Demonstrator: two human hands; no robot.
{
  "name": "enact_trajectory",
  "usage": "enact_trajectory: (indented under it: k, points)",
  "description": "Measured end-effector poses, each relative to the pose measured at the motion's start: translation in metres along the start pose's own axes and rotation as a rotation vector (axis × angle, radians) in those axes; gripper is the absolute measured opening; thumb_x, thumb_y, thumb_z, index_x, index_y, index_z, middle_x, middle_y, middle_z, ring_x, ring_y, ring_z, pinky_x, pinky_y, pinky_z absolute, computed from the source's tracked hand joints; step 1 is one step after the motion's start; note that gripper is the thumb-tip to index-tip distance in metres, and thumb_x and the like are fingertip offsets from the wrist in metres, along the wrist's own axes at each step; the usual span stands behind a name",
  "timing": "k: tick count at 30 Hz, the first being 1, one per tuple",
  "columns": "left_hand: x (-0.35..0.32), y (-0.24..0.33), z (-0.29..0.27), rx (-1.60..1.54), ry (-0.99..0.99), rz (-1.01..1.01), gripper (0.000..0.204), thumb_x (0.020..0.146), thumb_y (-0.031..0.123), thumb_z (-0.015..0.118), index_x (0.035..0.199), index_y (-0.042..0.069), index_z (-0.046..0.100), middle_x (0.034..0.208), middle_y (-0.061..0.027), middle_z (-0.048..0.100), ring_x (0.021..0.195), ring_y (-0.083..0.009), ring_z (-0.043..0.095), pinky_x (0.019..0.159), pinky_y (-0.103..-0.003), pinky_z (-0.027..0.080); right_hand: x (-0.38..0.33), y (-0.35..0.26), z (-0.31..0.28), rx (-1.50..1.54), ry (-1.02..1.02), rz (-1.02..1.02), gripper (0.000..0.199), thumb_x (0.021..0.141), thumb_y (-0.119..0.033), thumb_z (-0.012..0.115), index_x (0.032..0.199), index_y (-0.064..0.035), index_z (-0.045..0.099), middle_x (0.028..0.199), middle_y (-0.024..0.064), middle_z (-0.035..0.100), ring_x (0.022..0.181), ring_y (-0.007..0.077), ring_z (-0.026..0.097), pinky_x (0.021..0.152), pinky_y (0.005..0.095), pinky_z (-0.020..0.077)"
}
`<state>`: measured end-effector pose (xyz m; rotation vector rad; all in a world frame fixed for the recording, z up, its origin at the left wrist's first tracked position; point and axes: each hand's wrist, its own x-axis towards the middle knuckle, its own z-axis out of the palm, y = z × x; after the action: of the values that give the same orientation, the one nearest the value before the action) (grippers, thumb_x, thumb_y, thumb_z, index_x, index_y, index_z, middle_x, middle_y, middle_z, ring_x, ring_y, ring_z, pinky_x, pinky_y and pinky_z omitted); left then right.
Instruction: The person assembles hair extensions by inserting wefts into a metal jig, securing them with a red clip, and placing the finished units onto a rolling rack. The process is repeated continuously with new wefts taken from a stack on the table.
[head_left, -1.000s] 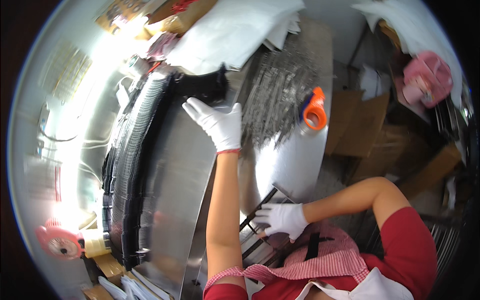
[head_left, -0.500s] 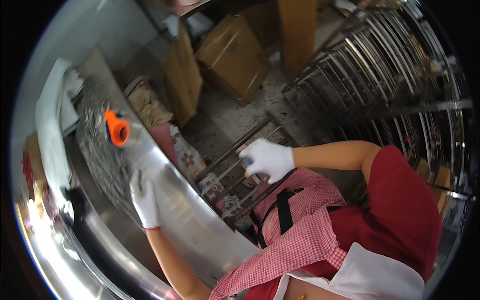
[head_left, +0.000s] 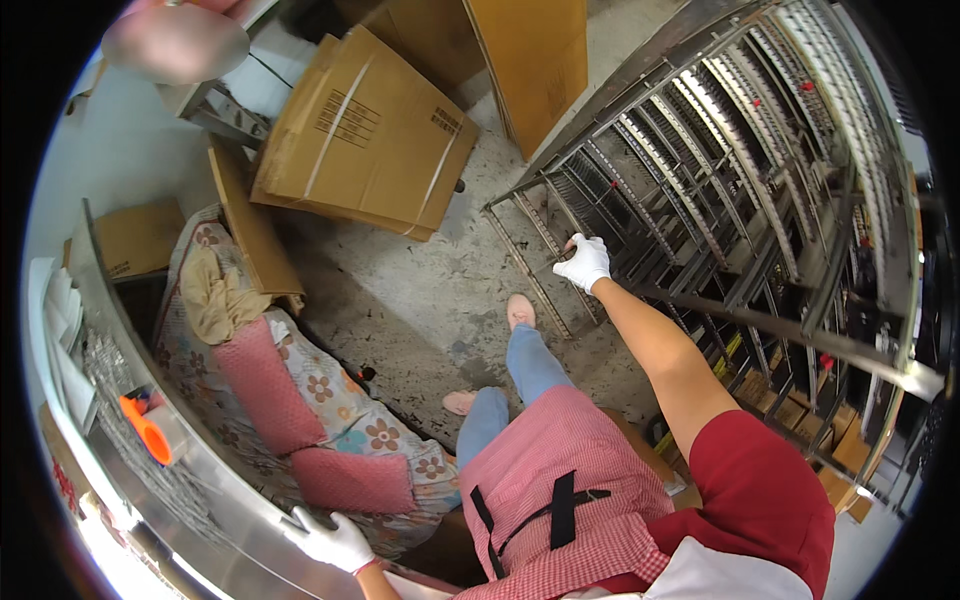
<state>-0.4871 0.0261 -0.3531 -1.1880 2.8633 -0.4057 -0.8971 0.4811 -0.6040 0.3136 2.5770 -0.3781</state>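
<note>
The wire rack tray [head_left: 545, 262] is the thing in hand: a flat, long grid of thin grey metal rods, tilted, its far end by the cardboard and its near end down toward the concrete floor [head_left: 420, 300]. The right hand [head_left: 583, 262], in a white glove, grips its upper right edge, fingers closed around a rod there. Held at one edge only, the tray could swing or slip out of the glove and clatter onto the floor, or onto the pink shoe [head_left: 520, 310] just below the fingers. Its free end could also catch on the tall metal rack [head_left: 760, 180] standing right beside the fingers to the right, since the rack's rails jut out close by.

The person's body is stretched between two holds. The left hand [head_left: 330, 540], also gloved in white, rests low and well away from the right fingers, on the edge of the shiny steel desk [head_left: 200, 500], fingers curled over the rim; a slip there on smooth metal would cost balance. Between the two hands lie pink cushions [head_left: 300, 440] on a flowered cloth, and beyond the fingers flat cardboard boxes [head_left: 365, 130] lean together. An orange tape dispenser [head_left: 145, 428] sits on the desk far to the left.
</note>
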Motion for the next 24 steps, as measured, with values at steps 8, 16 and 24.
enact_trajectory:
  k: [8, 16, 24]
  points:
    - [0.011, 0.014, 0.011, 0.142, -0.103, -0.131, 0.06, 0.076, -0.001, 0.069, 0.136, 0.001, 0.061, 0.161, -0.0271, 0.03, 0.143, -0.0435, 0.04, 0.115, -0.048, 0.04, 0.106, 0.065, 0.023, 0.017, 0.612, 0.002, 0.038, 0.081, -0.015, 0.074, 0.118, -0.0212, 0.071, 0.141, 0.0188, 0.056, 0.128, 0.0389, 0.052, 0.107, 0.0443, 0.044]
    - [0.018, 0.041, 0.003, 0.194, -0.161, -0.148, 0.056, 0.075, 0.015, 0.082, 0.128, 0.004, 0.067, 0.156, -0.0317, 0.033, 0.141, -0.0468, 0.038, 0.116, -0.053, 0.035, 0.198, 0.097, 0.12, -0.117, 0.122, -0.037, 0.074, 0.082, -0.054, 0.075, 0.132, -0.0019, 0.058, 0.136, 0.0224, 0.06, 0.125, 0.0361, 0.058, 0.107, 0.043, 0.0449]
    - [0.011, 0.015, 0.018, 0.142, -0.11, -0.049, 0.058, 0.077, 0.012, 0.081, 0.131, 0.0, 0.064, 0.147, -0.0326, 0.046, 0.14, -0.0481, 0.039, 0.117, -0.055, 0.033, 0.228, 0.121, 0.138, 0.455, -0.405, 0.109, 0.025, 0.095, -0.034, 0.072, 0.098, -0.0119, 0.06, 0.094, 0.0049, 0.065, 0.083, 0.0187, 0.057, 0.068, 0.0377, 0.0478]
